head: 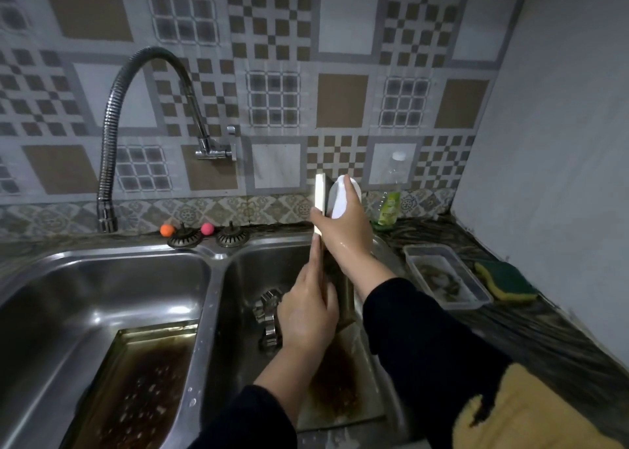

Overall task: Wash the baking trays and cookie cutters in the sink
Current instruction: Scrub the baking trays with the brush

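Note:
I hold a baking tray upright and edge-on over the right basin. My left hand grips its lower edge. My right hand holds a white rounded pad against the tray's top, with the thumb hooked over the pale rim. Metal cookie cutters lie on the basin floor just left of my left hand. A second tray with brown residue lies flat under my arms. A third dirty tray sits in the left basin.
The flexible faucet hangs over the left basin's back edge, with no water visible. Two strainers and two small balls sit on the back ledge. A soap bottle, a clear plastic tub and a green-yellow sponge stand on the right counter.

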`<act>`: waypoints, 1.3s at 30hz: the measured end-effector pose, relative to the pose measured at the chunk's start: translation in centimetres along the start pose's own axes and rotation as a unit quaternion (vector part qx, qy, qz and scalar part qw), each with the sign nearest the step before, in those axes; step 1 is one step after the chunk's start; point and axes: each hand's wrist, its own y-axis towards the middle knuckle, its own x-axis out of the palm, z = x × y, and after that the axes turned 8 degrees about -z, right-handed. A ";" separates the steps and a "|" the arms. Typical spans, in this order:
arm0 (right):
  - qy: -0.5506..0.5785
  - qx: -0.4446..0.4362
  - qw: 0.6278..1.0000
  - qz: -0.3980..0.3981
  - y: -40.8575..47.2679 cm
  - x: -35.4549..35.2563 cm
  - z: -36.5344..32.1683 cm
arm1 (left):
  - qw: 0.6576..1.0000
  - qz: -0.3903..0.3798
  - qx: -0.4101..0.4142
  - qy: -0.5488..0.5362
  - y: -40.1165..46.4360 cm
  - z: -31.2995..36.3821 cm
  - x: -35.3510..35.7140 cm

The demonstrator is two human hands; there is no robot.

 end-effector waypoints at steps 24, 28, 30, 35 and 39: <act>-0.102 0.010 0.994 0.031 -1.8 -3.4 4.0 | 0.947 0.112 -0.078 -0.292 3.2 -6.7 -5.2; -0.149 -0.024 0.988 0.013 -3.4 -3.2 2.8 | 0.940 0.151 -0.094 -0.292 4.4 -6.2 -5.9; -0.157 -0.054 0.986 -0.011 -4.7 -2.4 2.5 | 0.938 0.151 -0.089 -0.299 4.8 -6.1 -5.7; -0.163 -0.113 0.979 -0.049 -7.0 0.7 2.2 | 0.931 0.110 -0.043 -0.346 5.1 -4.4 -4.7; -0.169 -0.103 0.980 -0.014 -4.0 1.3 -0.3 | 0.935 0.077 -0.020 -0.345 4.1 -3.7 -3.4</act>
